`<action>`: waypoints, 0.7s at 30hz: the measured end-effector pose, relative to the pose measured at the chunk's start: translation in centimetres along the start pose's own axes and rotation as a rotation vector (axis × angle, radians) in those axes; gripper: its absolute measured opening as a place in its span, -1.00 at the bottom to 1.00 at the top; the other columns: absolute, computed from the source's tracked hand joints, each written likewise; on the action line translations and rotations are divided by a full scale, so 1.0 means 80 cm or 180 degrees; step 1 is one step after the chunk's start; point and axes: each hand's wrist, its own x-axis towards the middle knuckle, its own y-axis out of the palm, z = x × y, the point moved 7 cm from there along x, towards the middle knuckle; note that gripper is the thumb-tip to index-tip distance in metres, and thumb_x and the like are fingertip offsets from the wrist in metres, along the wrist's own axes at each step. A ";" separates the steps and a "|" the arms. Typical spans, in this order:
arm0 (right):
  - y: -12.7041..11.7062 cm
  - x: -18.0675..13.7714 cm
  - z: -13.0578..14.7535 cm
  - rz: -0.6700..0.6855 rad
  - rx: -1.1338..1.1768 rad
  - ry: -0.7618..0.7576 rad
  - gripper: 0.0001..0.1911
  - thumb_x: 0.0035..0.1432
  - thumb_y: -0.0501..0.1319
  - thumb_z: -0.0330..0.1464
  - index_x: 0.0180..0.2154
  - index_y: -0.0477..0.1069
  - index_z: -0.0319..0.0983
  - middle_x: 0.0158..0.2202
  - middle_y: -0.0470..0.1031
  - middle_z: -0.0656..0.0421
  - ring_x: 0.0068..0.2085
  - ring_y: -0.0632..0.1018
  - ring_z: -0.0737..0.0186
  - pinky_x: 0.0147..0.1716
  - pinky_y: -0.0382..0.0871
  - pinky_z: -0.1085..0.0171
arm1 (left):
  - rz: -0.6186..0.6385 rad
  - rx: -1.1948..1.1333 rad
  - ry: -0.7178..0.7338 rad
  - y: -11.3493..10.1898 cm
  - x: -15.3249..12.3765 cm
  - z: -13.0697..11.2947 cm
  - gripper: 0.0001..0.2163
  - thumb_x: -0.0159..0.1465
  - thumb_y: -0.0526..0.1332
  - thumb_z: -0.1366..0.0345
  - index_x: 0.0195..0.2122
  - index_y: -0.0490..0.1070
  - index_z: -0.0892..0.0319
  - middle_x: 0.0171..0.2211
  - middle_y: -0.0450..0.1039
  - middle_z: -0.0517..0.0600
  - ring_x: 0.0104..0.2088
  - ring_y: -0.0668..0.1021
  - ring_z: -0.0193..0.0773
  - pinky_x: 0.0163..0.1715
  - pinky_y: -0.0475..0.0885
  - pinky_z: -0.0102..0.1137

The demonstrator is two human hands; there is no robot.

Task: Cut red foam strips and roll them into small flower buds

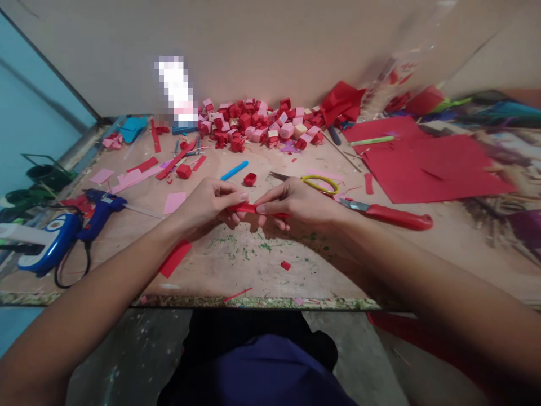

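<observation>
Both my hands meet over the middle of the table and pinch a narrow red foam strip [249, 208] between them. My left hand [209, 204] grips its left end with thumb and fingers closed. My right hand [296, 206] holds the right part, fingers curled round it. A small red foam box [250, 179] and a blue stick [234, 170] lie just beyond my hands. Yellow-handled scissors [316, 181] sit behind my right hand.
A pile of small red and pink foam boxes [257, 127] lies at the back. Red foam sheets [426, 163] cover the right side, with a red-handled knife [391, 216] beside my right wrist. A blue glue gun [99, 211] and a blue tool [48, 245] are at the left.
</observation>
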 end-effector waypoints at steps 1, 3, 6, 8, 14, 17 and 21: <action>0.003 -0.001 0.001 0.0030 -0.0061 0.0007 -0.79 0.17 0.44 -0.24 -0.41 0.74 -0.22 -0.50 0.65 0.11 -0.61 0.42 0.36 -0.63 0.23 0.29 | 0.0082 0.0025 -0.0014 0.002 0.001 0.002 -0.73 0.25 0.47 0.10 -0.38 0.62 0.22 -0.50 0.58 0.08 -0.55 0.60 -0.26 -0.52 0.55 -0.38; 0.008 -0.002 0.005 0.0065 -0.0208 0.0005 -0.76 0.20 0.42 -0.24 -0.44 0.72 -0.24 -0.58 0.59 0.13 -0.62 0.42 0.36 -0.62 0.23 0.30 | 0.0214 0.0118 -0.0039 0.006 0.001 0.005 -0.71 0.28 0.45 0.09 -0.44 0.61 0.22 -0.55 0.53 0.05 -0.59 0.56 -0.29 -0.56 0.50 -0.40; 0.011 -0.004 0.007 0.0101 -0.0423 0.0039 -0.76 0.22 0.41 -0.25 -0.40 0.72 -0.27 -0.59 0.57 0.16 -0.61 0.42 0.37 -0.60 0.26 0.31 | 0.0328 0.0225 -0.0140 0.010 0.000 0.007 -0.72 0.29 0.44 0.16 -0.48 0.60 0.23 -0.59 0.51 0.02 -0.61 0.51 -0.36 -0.56 0.44 -0.45; 0.010 -0.005 0.007 0.0163 -0.0556 0.0044 -0.77 0.25 0.40 -0.25 -0.35 0.72 -0.28 -0.57 0.57 0.16 -0.59 0.43 0.37 -0.59 0.27 0.32 | 0.0357 0.0260 -0.0253 0.010 -0.002 0.008 -0.74 0.31 0.42 0.21 -0.47 0.61 0.25 -0.61 0.51 0.01 -0.62 0.49 -0.38 -0.55 0.41 -0.48; -0.001 0.001 -0.001 0.0274 -0.0852 -0.0069 -0.76 0.28 0.40 -0.25 -0.32 0.74 -0.27 -0.54 0.58 0.14 -0.55 0.47 0.35 -0.56 0.30 0.33 | 0.0199 0.0239 -0.0450 0.005 -0.003 0.007 -0.77 0.37 0.31 0.42 -0.46 0.61 0.30 -0.64 0.48 -0.02 -0.62 0.48 -0.42 -0.53 0.39 -0.52; -0.003 0.002 -0.002 0.0219 -0.0854 -0.0098 -0.77 0.28 0.39 -0.26 -0.30 0.74 -0.28 -0.49 0.63 0.11 -0.55 0.46 0.35 -0.57 0.31 0.32 | 0.0220 0.0229 -0.0519 0.008 -0.002 0.010 -0.67 0.45 0.25 0.37 -0.48 0.59 0.29 -0.62 0.51 0.02 -0.63 0.49 -0.42 -0.54 0.39 -0.51; 0.002 0.000 0.000 0.0150 -0.0934 -0.0155 -0.77 0.30 0.37 -0.27 -0.27 0.75 -0.28 -0.46 0.65 0.09 -0.57 0.46 0.36 -0.58 0.30 0.31 | 0.0461 0.0326 -0.0598 0.015 -0.004 0.015 -0.59 0.49 0.23 0.27 -0.53 0.55 0.27 -0.63 0.50 0.03 -0.65 0.45 -0.43 -0.59 0.32 -0.50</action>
